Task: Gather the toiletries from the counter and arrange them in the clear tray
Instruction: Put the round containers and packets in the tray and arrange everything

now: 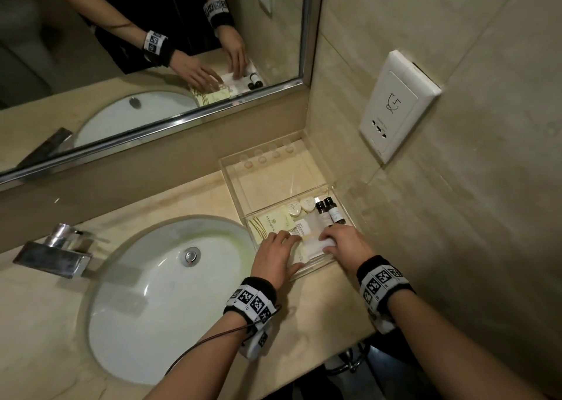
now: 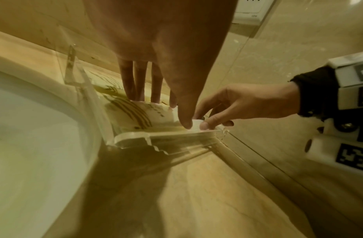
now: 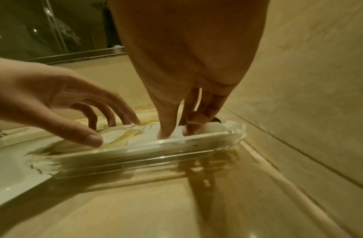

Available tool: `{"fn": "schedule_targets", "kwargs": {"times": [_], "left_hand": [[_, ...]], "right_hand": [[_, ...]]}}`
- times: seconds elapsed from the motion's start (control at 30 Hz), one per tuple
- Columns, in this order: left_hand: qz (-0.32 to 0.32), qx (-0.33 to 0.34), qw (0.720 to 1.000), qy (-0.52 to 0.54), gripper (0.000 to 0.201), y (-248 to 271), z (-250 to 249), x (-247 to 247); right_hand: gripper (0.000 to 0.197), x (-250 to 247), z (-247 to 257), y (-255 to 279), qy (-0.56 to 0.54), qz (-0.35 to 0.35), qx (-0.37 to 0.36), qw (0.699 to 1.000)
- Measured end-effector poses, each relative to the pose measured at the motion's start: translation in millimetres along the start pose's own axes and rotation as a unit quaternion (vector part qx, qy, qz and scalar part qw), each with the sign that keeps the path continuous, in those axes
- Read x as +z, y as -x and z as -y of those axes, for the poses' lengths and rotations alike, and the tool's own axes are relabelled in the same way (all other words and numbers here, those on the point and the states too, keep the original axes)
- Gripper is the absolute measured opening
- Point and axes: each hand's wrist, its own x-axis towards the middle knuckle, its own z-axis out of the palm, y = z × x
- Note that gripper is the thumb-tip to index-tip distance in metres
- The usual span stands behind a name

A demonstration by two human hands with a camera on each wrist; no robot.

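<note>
The clear tray (image 1: 226, 174) sits in the counter's corner, right of the sink. Its near half holds a cream striped packet (image 1: 270, 224), a white packet (image 1: 313, 226), two round soaps (image 1: 301, 206) and two small dark bottles (image 1: 330, 212). My left hand (image 1: 278, 247) lies with its fingers spread on the packets at the near left; the left wrist view shows its fingers (image 2: 135, 90) touching the striped packet (image 2: 135, 112). My right hand (image 1: 337, 241) pinches a white packet (image 3: 217, 127) between thumb and fingers (image 3: 166, 128) at the tray's near right corner.
The white sink (image 1: 170, 293) and chrome faucet (image 1: 57, 253) lie to the left. A mirror (image 1: 152, 50) runs behind the counter, and a tiled wall with a socket plate (image 1: 395, 104) stands close on the right. The tray's far half (image 1: 273, 180) holds nothing.
</note>
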Motion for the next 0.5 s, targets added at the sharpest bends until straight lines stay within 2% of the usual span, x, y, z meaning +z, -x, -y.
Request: {"fn": "schedule_targets", "kwargs": {"times": [0.13,0.2,0.27,0.37,0.5], "left_hand": [[-0.009,0.004,1.0,-0.001,0.056,3.9,2.0,0.7],[-0.015,0.003,1.0,0.0,0.056,6.1,3.4,1.3],[-0.017,0.0,1.0,-0.001,0.055,7.2,4.3,1.9],[-0.01,-0.001,1.0,-0.011,0.056,7.6,3.8,2.8],[-0.01,-0.003,1.0,-0.01,0.055,8.0,3.4,2.3]], "right_hand": [[0.017,1.9,1.8,2.2,-0.059,-0.101,-0.002,0.993],[0.023,3.3,10.4,-1.9,-0.057,-0.129,0.004,0.99],[0.032,3.2,21.6,-9.1,-0.06,-0.142,0.055,0.987],[0.035,1.8,37.7,-19.3,-0.07,-0.145,0.138,0.977],[0.03,4.1,49.3,-28.1,-0.001,-0.108,0.167,0.98]]}}
